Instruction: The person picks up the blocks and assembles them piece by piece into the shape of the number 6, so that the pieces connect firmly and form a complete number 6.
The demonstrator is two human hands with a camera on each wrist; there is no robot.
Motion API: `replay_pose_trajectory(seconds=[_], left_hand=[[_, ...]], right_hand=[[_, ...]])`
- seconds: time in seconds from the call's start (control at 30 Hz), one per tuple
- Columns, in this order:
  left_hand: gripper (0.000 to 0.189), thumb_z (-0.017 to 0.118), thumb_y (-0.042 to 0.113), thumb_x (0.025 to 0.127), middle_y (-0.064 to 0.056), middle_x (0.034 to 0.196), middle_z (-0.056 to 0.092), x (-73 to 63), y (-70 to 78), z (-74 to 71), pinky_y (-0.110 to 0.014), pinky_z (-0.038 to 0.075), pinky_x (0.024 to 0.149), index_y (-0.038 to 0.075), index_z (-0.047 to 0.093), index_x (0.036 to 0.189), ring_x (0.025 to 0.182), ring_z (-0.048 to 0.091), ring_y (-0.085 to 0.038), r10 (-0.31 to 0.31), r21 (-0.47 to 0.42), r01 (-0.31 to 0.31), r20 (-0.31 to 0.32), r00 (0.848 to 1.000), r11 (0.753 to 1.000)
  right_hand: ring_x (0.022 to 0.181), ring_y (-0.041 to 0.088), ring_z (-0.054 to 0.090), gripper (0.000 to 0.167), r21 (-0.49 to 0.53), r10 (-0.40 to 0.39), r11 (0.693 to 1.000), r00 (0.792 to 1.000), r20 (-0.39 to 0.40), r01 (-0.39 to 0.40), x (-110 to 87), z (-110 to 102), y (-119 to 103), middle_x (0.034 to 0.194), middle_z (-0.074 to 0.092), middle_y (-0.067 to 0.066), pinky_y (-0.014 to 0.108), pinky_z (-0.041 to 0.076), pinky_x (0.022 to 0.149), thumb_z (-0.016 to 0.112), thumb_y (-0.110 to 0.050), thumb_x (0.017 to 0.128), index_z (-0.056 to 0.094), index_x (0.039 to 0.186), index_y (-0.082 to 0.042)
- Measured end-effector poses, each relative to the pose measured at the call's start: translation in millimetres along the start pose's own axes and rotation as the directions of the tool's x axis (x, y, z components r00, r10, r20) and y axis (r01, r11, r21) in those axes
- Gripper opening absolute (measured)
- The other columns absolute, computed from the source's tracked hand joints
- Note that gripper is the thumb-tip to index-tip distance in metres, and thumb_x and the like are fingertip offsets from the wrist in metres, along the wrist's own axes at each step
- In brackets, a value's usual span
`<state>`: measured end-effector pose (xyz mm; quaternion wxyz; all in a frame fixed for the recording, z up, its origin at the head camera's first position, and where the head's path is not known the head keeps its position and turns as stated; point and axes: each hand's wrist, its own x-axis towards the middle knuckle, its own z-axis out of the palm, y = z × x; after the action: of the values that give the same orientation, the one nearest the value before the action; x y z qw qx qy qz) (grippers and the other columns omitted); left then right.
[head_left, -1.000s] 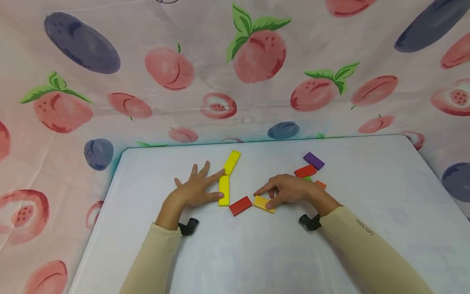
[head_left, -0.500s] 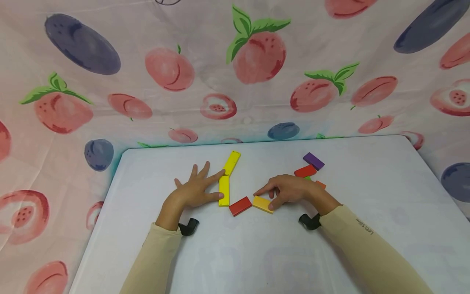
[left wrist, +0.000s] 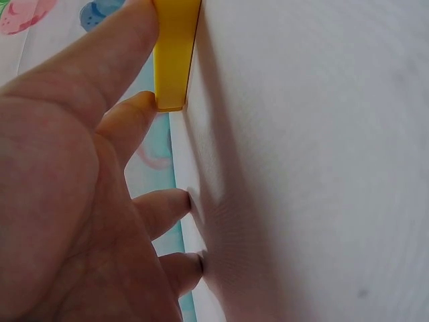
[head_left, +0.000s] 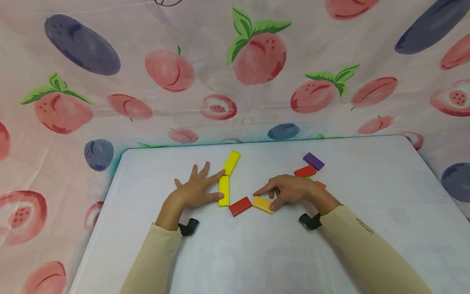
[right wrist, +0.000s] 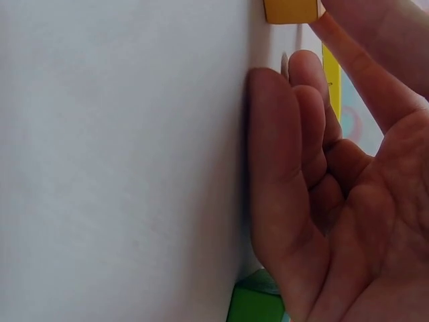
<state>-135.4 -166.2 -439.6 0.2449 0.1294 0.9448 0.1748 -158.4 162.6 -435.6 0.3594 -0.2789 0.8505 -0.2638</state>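
Two yellow blocks lie end to end, the far one tilted and the near one straight. My left hand is spread, its thumb touching the near yellow block and its index fingertip at the joint between the two. A red block lies to their right at a slant. With thumb and index finger, my right hand pinches an orange-yellow block by its ends; its left end meets the red one. In the right wrist view the other fingers curl beside the tabletop.
Beyond the right hand lie a purple block, another red block, a partly hidden green block and an orange block. A fruit-print cloth hangs behind the white table. Black camera mounts sit at both wrists.
The orange-yellow block has shifted slightly left against the red block, with my right thumb following it. Since half a second ago nothing visibly moves; the left hand stays put.
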Motion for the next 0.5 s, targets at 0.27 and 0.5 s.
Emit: replay_pose_trajectory(seconds=[0.27,0.5], left_hand=[[0.078,0.064,0.065,0.091,-0.006,0.174,-0.002,-1.4,1.6,-1.7,-0.091,-0.006,0.100,0.049,0.028,0.158,0.157,-0.012,-0.045,0.003,-0.001,-0.003,-0.001,1.000,1.000],[0.078,0.064,0.065,0.090,-0.006,0.174,-0.003,-0.7,0.8,-1.4,-0.091,-0.007,0.100,0.049,0.028,0.158,0.157,-0.013,-0.045,0.005,-0.005,-0.005,0.005,1.000,1.000]], right_hand=[[0.094,0.015,0.056,0.053,0.004,0.024,1.000,1.000,-0.005,-0.024,1.1,0.4,0.8,0.096,0.062,-0.003,0.029,0.050,0.075,0.084,-0.025,0.084,0.069,0.133,-0.037],[0.094,0.015,0.056,0.052,0.007,0.033,0.999,0.999,0.004,-0.034,1.5,0.2,0.2,0.096,0.061,-0.003,0.030,0.050,0.075,0.084,-0.027,0.084,0.069,0.133,-0.037]])
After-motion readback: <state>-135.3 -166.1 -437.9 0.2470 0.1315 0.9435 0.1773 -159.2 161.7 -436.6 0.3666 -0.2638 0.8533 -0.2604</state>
